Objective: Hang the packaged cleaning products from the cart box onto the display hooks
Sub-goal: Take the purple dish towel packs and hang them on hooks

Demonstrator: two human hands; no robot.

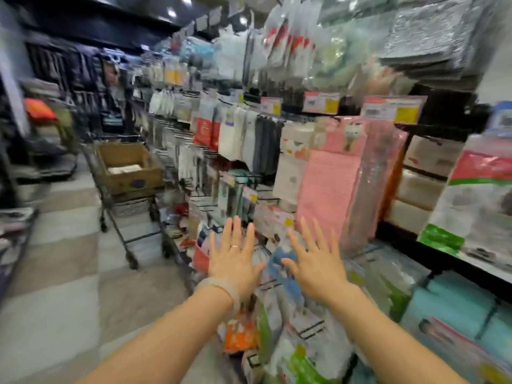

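Both hands, left hand [235, 261] and right hand [315, 261], hold nothing, each grip spread flat before the display hooks [266, 199]. The cart box [130, 167] sits well left of them, up the aisle.

From my feed the floor [63, 286] reads as a checker of pale grey and beige tiles. The cart [130, 217] has a dark, near-black wire frame, and the box [130, 167] in it is plain brown cardboard with a bluish mark on its front. On the display, I see a large pink pack [329, 195] with a fine ribbed pattern, white and grey cloth packs [249, 139] beside red pouches [205, 131], and price tags [393, 108] in red, white and yellow. Lower right, turquoise cloths [454, 303] sit by packs with green corners [440, 239]. An orange pack [239, 336] shows under my left wrist, which wears a pale translucent bangle [221, 293].
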